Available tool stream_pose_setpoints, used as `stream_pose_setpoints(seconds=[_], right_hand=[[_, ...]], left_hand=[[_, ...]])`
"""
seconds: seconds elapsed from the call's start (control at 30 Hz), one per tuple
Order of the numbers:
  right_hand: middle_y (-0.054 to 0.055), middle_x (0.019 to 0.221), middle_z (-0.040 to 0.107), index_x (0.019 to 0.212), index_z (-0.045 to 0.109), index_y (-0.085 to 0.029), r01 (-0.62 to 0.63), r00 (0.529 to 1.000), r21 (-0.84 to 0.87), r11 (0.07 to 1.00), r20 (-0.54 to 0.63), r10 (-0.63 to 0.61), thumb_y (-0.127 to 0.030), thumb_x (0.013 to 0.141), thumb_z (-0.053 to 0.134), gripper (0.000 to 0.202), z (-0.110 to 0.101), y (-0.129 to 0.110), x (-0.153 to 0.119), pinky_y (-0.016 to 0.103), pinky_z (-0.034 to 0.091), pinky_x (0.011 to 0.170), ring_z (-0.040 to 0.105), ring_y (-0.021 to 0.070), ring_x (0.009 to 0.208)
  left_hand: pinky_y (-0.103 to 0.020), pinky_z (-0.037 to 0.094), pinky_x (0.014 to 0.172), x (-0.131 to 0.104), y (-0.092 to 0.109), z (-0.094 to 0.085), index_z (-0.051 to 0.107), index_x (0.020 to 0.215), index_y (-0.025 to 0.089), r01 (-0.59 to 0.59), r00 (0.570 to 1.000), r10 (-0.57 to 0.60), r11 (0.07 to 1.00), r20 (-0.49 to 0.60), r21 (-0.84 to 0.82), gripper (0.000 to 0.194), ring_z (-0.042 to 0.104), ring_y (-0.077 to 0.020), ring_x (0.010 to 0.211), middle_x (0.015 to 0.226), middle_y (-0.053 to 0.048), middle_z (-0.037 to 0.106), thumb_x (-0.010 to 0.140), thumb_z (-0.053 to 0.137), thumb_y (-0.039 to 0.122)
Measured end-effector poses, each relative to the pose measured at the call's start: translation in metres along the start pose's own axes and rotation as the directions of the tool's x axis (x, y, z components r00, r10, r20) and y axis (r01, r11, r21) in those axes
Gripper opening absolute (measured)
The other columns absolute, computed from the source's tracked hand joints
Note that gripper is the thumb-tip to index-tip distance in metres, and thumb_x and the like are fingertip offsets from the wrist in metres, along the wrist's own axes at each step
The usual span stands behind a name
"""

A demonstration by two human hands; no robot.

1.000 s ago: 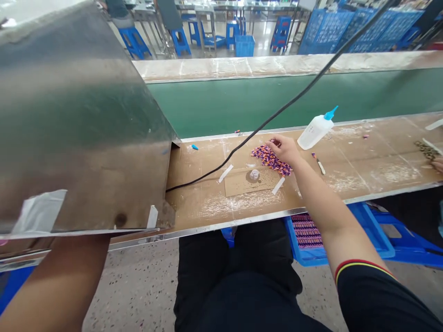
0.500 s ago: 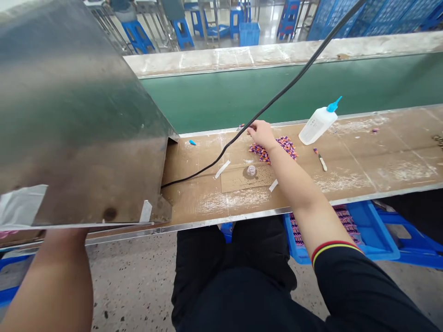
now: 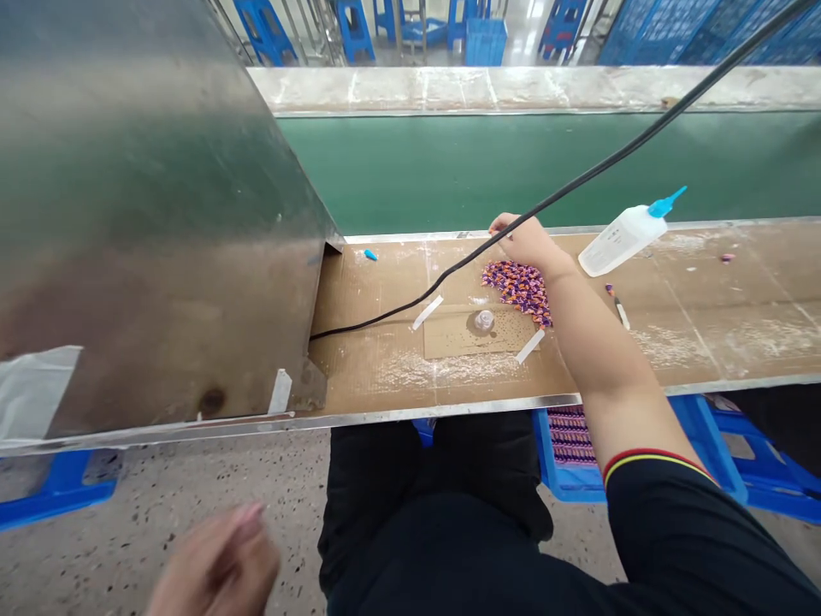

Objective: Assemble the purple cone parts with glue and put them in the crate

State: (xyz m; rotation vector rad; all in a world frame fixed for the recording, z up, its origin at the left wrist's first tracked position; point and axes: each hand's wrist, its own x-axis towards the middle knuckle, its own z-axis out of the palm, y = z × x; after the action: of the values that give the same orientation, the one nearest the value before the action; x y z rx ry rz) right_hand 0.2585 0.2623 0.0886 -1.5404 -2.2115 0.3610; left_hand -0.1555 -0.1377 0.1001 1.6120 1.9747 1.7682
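Observation:
My right hand (image 3: pixel 524 242) reaches to the far edge of the bench with its fingertips pinched together. A speck of orange shows at them, like the small purple-and-orange pieces (image 3: pixel 516 284) heaped just below the hand. My left hand (image 3: pixel 221 560) is low at the front left, off the bench and blurred by motion. Its fingers are curled in, and what they hold, if anything, I cannot make out. Between me and the heap, a small clear cup (image 3: pixel 484 321) stands on a taped-down cardboard piece (image 3: pixel 449 338), a wet patch around it.
A tilted white bottle (image 3: pixel 622 241) with a blue nozzle is right of my forearm, near a small knife (image 3: pixel 622 312). A metal housing (image 3: pixel 160 214) fills the left. A black cable (image 3: pixel 577 181) crosses above the bench. Beyond runs a green belt (image 3: pixel 436 171); a blue tray (image 3: pixel 577 488) sits below.
My left hand has come out from beneath the metal housing and moved toward me, now in the open. My right hand stays by the bench's far edge, fingers pinched. The view has shifted slightly.

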Motion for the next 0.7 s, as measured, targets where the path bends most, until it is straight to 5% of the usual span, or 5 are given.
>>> stream_pose_setpoints(seconds=[0.1, 0.17, 0.37, 0.53, 0.7], right_hand=[[0.010, 0.106, 0.072, 0.103, 0.074, -0.021, -0.015, 0.990, 0.292, 0.956, -0.127, 0.054, -0.037, 0.095, 0.065, 0.020, -0.004, -0.007, -0.049, 0.041, 0.056, 0.091, 0.065, 0.0227, 0.094], [0.006, 0.096, 0.068, 0.101, 0.071, -0.023, -0.077, 0.985, 0.558, 0.826, -0.085, 0.150, -0.047, 0.091, 0.069, 0.026, 0.000, -0.018, -0.082, 0.036, 0.054, 0.078, 0.060, 0.0185, 0.081], [-0.001, 0.078, 0.058, 0.094, 0.062, -0.026, -0.189, 0.969, 0.878, 0.441, 0.094, 0.230, -0.062, 0.073, 0.084, 0.047, 0.020, -0.043, -0.141, 0.027, 0.043, 0.058, 0.053, 0.0131, 0.067], [0.003, 0.083, 0.068, 0.091, 0.067, -0.023, -0.135, 0.970, 0.782, 0.609, -0.021, 0.243, -0.059, 0.079, 0.080, 0.040, 0.027, -0.046, -0.153, 0.030, 0.052, 0.066, 0.063, 0.0158, 0.074], [0.005, 0.087, 0.074, 0.092, 0.075, -0.021, -0.094, 0.981, 0.547, 0.832, -0.092, 0.171, -0.046, 0.087, 0.070, 0.026, 0.029, -0.054, -0.160, 0.035, 0.053, 0.072, 0.065, 0.0187, 0.076]], left_hand=[[-0.026, 0.061, 0.049, -0.014, -0.003, 0.048, 0.084, 0.077, 0.028, -0.278, 0.958, 0.278, 0.960, 0.063, -0.022, 0.013, 0.069, -0.0183, 0.052, 0.066, -0.002, 0.075, 0.074, 0.083, 0.015], [-0.021, 0.059, 0.053, -0.014, 0.000, 0.087, 0.086, 0.088, 0.026, -0.277, 0.947, 0.295, 0.951, 0.128, -0.138, 0.010, 0.071, -0.0148, 0.057, 0.072, -0.003, 0.078, 0.085, 0.081, 0.017], [-0.025, 0.065, 0.067, -0.011, 0.023, 0.184, 0.085, 0.093, 0.020, 0.294, 0.923, -0.127, 0.840, 0.362, -0.456, 0.036, 0.075, -0.0152, 0.068, 0.079, -0.007, 0.079, 0.095, 0.077, 0.055], [-0.029, 0.065, 0.066, -0.020, 0.027, 0.223, 0.086, 0.093, 0.018, 0.566, 0.804, -0.295, 0.647, 0.516, -0.512, 0.050, 0.074, -0.0172, 0.070, 0.080, -0.010, 0.078, 0.079, 0.088, 0.066], [-0.031, 0.067, 0.076, -0.027, 0.022, 0.226, 0.088, 0.097, 0.020, 0.591, 0.781, -0.326, 0.663, 0.533, -0.460, 0.038, 0.078, -0.0199, 0.082, 0.092, -0.011, 0.082, 0.078, 0.091, 0.053]])
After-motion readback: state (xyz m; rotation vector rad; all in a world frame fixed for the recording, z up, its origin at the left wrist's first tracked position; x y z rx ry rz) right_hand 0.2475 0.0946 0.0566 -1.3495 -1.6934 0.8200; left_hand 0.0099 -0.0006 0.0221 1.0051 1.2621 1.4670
